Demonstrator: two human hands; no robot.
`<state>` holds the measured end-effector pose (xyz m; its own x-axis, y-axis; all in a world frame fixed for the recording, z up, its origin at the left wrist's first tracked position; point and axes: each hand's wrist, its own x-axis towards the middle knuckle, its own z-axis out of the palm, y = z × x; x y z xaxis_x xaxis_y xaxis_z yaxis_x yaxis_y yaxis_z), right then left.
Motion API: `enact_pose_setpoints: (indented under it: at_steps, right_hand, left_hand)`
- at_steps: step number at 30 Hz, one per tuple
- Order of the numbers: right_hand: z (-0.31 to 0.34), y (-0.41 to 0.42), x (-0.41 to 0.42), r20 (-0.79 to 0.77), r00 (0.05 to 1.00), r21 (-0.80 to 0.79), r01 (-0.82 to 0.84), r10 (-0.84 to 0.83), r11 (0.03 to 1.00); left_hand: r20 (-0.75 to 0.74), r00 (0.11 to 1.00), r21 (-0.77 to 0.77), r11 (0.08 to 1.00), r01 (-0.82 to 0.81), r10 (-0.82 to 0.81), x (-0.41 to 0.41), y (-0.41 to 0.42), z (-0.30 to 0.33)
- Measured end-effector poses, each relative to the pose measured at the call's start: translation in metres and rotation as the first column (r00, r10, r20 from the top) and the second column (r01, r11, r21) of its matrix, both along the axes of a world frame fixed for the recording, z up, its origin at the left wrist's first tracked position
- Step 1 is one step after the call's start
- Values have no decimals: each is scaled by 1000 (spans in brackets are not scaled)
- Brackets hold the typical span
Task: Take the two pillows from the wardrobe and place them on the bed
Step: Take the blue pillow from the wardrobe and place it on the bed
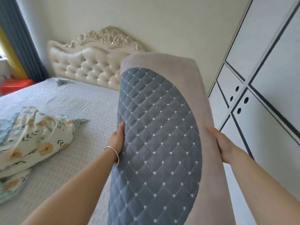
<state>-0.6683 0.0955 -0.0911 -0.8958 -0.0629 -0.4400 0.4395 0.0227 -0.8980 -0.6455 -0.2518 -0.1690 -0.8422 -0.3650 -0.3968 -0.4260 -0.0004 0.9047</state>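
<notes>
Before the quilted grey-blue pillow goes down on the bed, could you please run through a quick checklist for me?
1. Left hand on quilted grey-blue pillow: ok.
2. Right hand on its other edge: ok.
3. Bare pale-grey bedspread by the cream tufted headboard: ok.
4. Floral duvet lies away from that spot: ok.
5. Second pillow's whereabouts: cannot tell.

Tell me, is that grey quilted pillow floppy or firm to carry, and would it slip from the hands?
The pillow probably has some body: gripped near its middle, its upper end stands up without drooping. It seems light, since the left hand and right hand merely press its sides. The quilted fabric looks grippy, so slipping seems unlikely.
</notes>
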Motion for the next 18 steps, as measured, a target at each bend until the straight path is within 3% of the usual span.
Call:
enact_pose_setpoints:
  at_steps: [7, 18]
  right_hand:
    - [4, -7, -190, 27, 993, 148, -121, 118, 982]
    - [-20, -80, -455, -135, 971, 334, -143, 197, 932]
  left_hand:
    - [-24, 986, 31, 986, -163, 164, -144, 19, 9]
    - [39, 909, 138, 899, -416, 414, -355, -13, -34]
